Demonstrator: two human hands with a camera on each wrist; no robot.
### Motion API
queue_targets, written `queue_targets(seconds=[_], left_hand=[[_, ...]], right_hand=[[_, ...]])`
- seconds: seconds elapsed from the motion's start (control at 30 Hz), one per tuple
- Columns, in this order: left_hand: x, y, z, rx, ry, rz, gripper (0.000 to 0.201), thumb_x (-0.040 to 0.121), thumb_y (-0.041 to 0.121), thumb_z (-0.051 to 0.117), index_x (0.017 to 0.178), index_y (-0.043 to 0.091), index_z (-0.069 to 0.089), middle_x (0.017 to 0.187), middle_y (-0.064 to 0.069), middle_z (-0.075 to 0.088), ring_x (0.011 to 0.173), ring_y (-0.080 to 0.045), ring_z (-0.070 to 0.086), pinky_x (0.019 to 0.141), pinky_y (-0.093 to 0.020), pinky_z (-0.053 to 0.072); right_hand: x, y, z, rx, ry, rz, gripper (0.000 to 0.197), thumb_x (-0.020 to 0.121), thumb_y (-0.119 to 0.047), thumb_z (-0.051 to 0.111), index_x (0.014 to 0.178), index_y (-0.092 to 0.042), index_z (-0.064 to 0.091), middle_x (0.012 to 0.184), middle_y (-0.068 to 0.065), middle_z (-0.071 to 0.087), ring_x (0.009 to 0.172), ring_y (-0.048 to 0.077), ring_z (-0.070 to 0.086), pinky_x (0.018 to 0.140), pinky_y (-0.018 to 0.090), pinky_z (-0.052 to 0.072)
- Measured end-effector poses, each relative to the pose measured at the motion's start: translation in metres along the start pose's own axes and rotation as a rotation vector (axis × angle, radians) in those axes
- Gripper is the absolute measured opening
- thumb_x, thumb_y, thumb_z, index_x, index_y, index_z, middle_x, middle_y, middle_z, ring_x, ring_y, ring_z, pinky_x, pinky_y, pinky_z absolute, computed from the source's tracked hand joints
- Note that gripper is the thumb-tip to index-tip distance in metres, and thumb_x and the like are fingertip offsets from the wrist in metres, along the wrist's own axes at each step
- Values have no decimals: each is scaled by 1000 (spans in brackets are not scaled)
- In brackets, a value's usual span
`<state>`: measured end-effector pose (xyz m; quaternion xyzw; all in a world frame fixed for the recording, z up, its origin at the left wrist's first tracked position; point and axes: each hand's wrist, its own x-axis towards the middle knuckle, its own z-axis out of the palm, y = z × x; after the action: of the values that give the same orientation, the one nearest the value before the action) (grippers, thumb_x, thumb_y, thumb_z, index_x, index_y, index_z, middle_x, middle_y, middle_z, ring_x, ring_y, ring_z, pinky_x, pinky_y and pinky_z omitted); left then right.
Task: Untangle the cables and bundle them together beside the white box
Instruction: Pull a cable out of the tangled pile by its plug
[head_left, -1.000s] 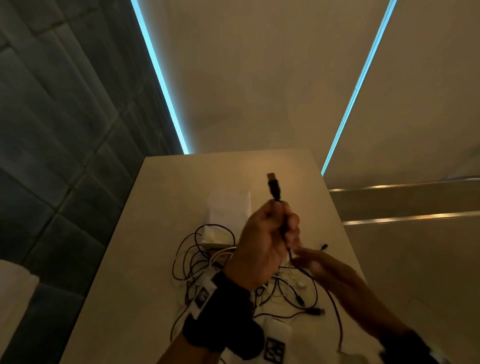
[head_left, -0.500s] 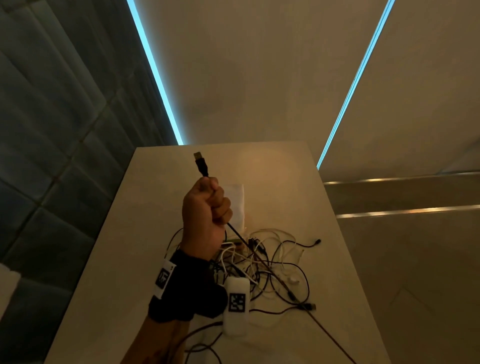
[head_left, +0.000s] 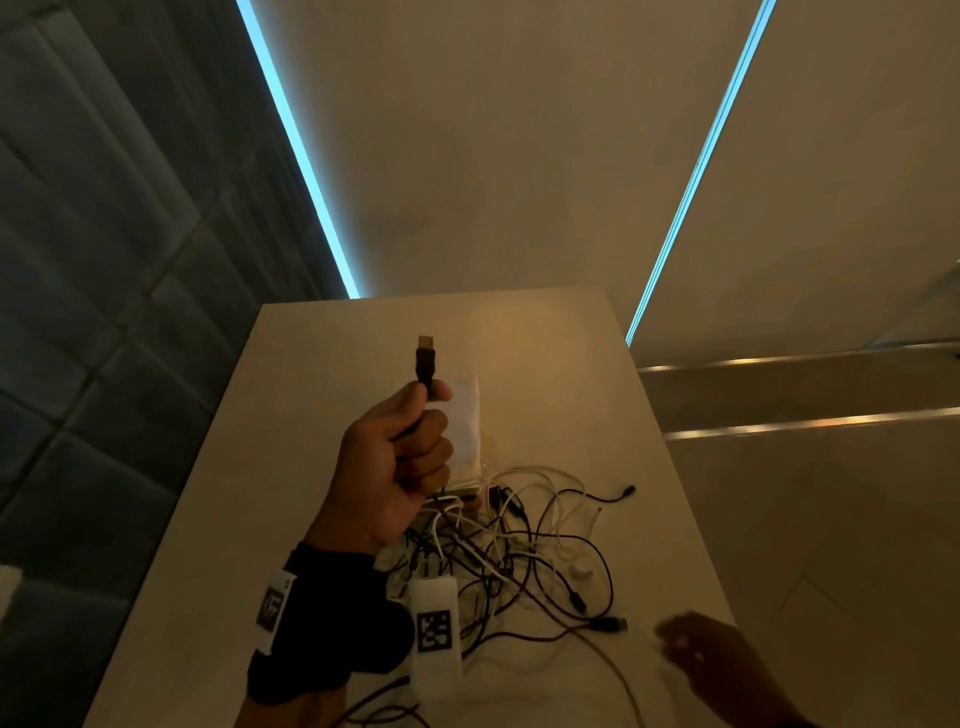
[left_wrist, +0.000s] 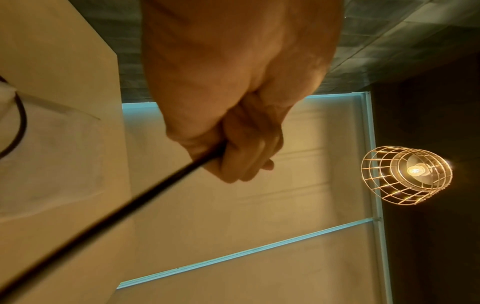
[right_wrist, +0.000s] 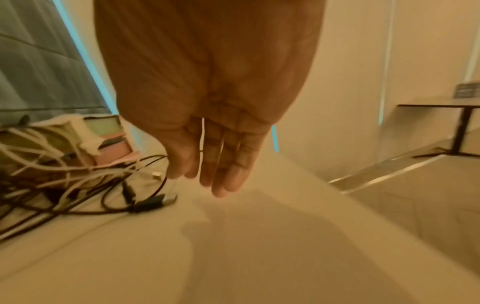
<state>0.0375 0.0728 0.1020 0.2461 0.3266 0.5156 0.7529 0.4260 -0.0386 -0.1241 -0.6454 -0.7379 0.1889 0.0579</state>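
**Drawing one black cable out of the tangle**

We see the left hand (head_left: 397, 467) raised above the middle of the surface (head_left: 545, 343), its fingers (head_left: 431, 452) curled in a fist around a black cable (left_wrist: 109, 218). The cable's USB plug (head_left: 425, 357) sticks up out of the top of the fist, and the cord runs from the bottom of the fist down into the tangle.

The tangle of cables (head_left: 519, 551) — black and white cords looped through each other — lies toward the near right part of the surface, touching the near end of the white box (head_left: 466, 421), which sits about mid-surface and is partly hidden behind the raised hand. The right hand (right_wrist: 207, 131) hovers over the near right corner, beside the tangle, fingers straight and relaxed, holding nothing.

We judge the step in hand to be freeing this one cable. To do it well, we would pull slowly and watch where the cord snags — a hard tug would likely tighten the knots or drag the whole heap, and perhaps the box too. The free right hand looks well placed to press the heap down or lift loops off the moving cord. None of the cables appears bundled yet.
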Motion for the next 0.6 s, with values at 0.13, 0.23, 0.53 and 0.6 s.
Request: queue_targets(seconds=[0.13, 0.23, 0.53, 0.6], left_hand=[[-3, -1, 1, 6, -66, -20, 26, 97, 22, 34, 85, 11, 53, 52, 3, 34, 35, -5, 24, 38, -21, 13], [-6, -1, -2, 21, -56, -7, 24, 96, 23, 36, 85, 11, 54, 54, 4, 32, 37, -6, 23, 39, -22, 13], [-11, -10, -6, 182, 21, 69, 23, 93, 25, 42, 92, 8, 56, 56, 4, 34, 40, -6, 22, 44, -26, 11], [-11, -12, -3, 237, 30, 74, 23, 92, 24, 42, 94, 6, 56, 58, 4, 35, 40, -5, 23, 40, -21, 14]], right_hand=[[27, -73, 33, 143, -254, 45, 29, 86, -47, 63, 113, -43, 52, 114, -21, 41, 108, 3, 50, 82, 16, 43], [31, -72, 37, 50, -245, 73, 18, 90, -45, 58, 105, -35, 57, 120, -14, 48, 121, 9, 46, 94, 25, 45], [20, -75, -13, 60, -278, -101, 35, 96, -50, 35, 95, -27, 62, 105, -9, 60, 104, 1, 53, 93, 28, 47], [29, -96, -50, 162, -237, -134, 25, 85, -53, 46, 80, -31, 58, 88, -13, 57, 82, 2, 56, 76, 30, 51]])
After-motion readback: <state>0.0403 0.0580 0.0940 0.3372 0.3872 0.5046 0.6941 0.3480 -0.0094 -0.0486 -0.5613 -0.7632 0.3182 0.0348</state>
